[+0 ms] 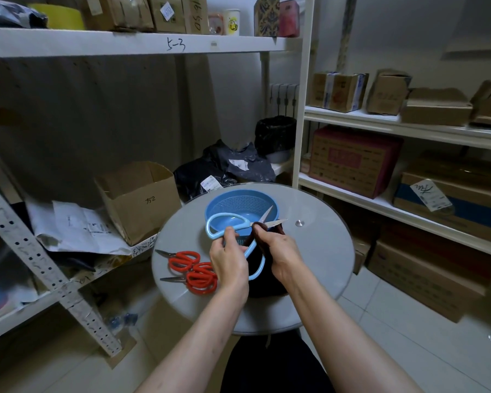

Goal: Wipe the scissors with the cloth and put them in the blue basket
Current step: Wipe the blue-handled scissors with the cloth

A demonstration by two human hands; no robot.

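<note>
Evidently mid-wipe: the left hand (228,259) grips the blue scissors (244,220) by a handle loop for steadiness; the right hand (278,248) pinches the dark cloth (264,285) around, seemingly, one blade. They hover above the blue basket (238,205), at the table's (318,251) twelve o'clock.

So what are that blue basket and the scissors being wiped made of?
Blue basket: looks like moulded plastic, matte, with rows of small holes in its wall. Blue scissors: smooth light-blue handles, probably plastic; pale shiny blades, apparently metal.
</note>
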